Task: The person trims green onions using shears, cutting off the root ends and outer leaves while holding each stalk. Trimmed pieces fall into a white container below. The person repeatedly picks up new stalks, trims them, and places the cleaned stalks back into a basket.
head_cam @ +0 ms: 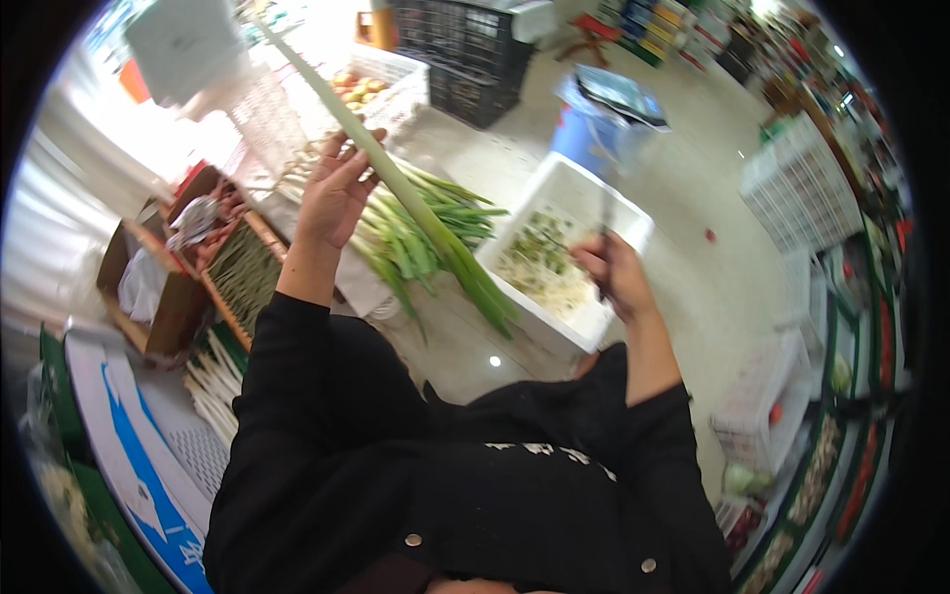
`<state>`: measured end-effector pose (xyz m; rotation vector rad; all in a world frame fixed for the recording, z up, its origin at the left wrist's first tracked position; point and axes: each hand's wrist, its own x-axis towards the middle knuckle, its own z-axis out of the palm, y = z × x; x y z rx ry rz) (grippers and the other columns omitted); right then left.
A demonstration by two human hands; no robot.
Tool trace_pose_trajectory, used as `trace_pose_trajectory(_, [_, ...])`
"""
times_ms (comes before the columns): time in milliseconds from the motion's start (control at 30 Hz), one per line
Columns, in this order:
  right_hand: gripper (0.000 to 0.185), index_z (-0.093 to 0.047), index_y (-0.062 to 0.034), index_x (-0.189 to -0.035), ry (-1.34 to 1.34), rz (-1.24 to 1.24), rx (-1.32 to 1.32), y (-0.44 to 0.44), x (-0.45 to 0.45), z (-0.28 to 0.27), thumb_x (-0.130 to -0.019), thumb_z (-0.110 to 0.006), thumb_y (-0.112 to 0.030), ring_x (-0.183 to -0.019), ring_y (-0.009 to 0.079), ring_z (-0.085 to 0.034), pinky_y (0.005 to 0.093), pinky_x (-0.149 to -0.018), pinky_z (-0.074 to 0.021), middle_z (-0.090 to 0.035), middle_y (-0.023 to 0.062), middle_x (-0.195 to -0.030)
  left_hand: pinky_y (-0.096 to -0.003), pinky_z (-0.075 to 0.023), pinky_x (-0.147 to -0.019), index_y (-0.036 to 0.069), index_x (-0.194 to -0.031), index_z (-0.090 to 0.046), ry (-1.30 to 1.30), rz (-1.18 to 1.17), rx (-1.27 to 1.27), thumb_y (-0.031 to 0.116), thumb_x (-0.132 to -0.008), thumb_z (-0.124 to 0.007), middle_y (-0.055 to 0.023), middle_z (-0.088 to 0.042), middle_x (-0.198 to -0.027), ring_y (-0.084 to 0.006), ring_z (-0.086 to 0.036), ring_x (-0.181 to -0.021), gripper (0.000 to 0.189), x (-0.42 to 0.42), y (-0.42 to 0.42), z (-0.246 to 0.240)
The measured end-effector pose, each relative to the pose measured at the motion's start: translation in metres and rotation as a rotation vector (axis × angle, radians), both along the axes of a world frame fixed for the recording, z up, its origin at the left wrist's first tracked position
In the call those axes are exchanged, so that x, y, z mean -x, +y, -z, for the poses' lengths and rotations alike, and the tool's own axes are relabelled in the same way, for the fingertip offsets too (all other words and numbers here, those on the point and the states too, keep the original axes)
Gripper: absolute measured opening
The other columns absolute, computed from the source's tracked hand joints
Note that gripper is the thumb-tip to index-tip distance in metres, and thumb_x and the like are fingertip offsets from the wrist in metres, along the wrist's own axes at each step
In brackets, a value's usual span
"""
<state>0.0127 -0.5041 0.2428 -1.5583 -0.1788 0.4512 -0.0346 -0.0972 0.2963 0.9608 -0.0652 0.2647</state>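
My left hand (338, 185) grips a long leek-like green onion (393, 172), its pale root end pointing up and away and its green leaves hanging toward my knees. Below it lies a heap of similar green onions (404, 234), white ends to the left, green tops to the right. A knife (607, 211) stands nearly upright in my right hand (620, 275), its blade blurred. That hand is over the right side of a white foam box (523, 297). Cut roots and green trimmings (545, 260) lie on the bottom of the box.
Behind the foam box stands a blue bucket (582, 134) with a bag over it. Black crates (471, 82) and a white basket of round produce (408, 74) are farther back. Cardboard boxes (174, 319) line my left; white crates (764, 401) and produce shelves (816, 460) line the right.
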Motion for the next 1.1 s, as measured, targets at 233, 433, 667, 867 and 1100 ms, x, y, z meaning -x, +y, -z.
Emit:
trace_pose_trajectory(233, [0.04, -0.057, -0.001, -0.103, -0.031, -0.281, -0.062, -0.027, -0.015, -0.002, -0.077, -0.084, -0.017, -0.095, 0.0147, -0.065, 0.0288, -0.089, -0.0493, -0.07, 0.0115, -0.104, -0.0393, -0.0438, -0.1, 0.006, -0.137, -0.038, 0.048, -0.098, 0.164, 0.001, -0.098, -0.049, -0.0138, -0.055, -0.132, -0.0189, -0.057, -0.11, 0.041, -0.04, -0.075, 0.039])
trace_pose_trajectory(433, [0.029, -0.058, -0.0006, -0.094, -0.068, 0.03, -0.103, -0.06, -0.043, 0.021, -0.082, -0.079, -0.017, -0.072, 0.0116, -0.06, 0.0256, -0.066, -0.0499, -0.065, 0.0047, -0.083, -0.0408, -0.0474, -0.099, 0.01, -0.125, -0.045, 0.125, -0.162, 0.193, 0.002, -0.096, -0.057, -0.0098, -0.059, -0.124, -0.0192, -0.06, -0.108, 0.033, -0.071, -0.077, 0.084])
trace_pose_trajectory(667, [0.041, -0.054, -0.0057, -0.095, -0.009, 0.17, -0.077, -0.089, -0.039, -0.002, -0.096, -0.057, -0.046, -0.065, 0.0103, -0.052, 0.0241, -0.065, -0.0468, -0.051, -0.001, -0.075, -0.052, -0.0459, -0.108, 0.004, -0.129, -0.037, 0.031, -0.222, 0.188, -0.005, -0.098, -0.047, -0.0164, -0.052, -0.125, -0.0342, -0.051, -0.127, 0.034, -0.083, -0.046, 0.075])
trace_pose_trajectory(867, [0.063, -0.056, -0.0045, -0.101, 0.247, -0.09, -0.044, -0.052, -0.011, 0.007, -0.096, -0.041, -0.065, -0.07, 0.0138, -0.056, 0.028, -0.067, -0.0494, -0.057, 0.0029, -0.08, -0.0556, -0.0406, -0.111, 0.005, -0.133, -0.037, -0.077, -0.231, 0.159, -0.008, -0.098, -0.043, -0.0136, -0.054, -0.125, -0.0359, -0.046, -0.131, 0.038, -0.068, -0.039, 0.065])
trace_pose_trajectory(1100, [0.067, -0.055, -0.0029, -0.096, 0.225, -0.081, 0.041, -0.029, -0.018, 0.01, -0.094, -0.042, -0.068, -0.065, 0.0129, -0.053, 0.026, -0.061, -0.0456, -0.054, 0.0023, -0.076, -0.0525, -0.0408, -0.112, 0.004, -0.139, -0.036, -0.129, -0.199, 0.131, -0.009, -0.098, -0.043, -0.0141, -0.054, -0.128, -0.035, -0.044, -0.133, 0.044, -0.057, -0.047, 0.059])
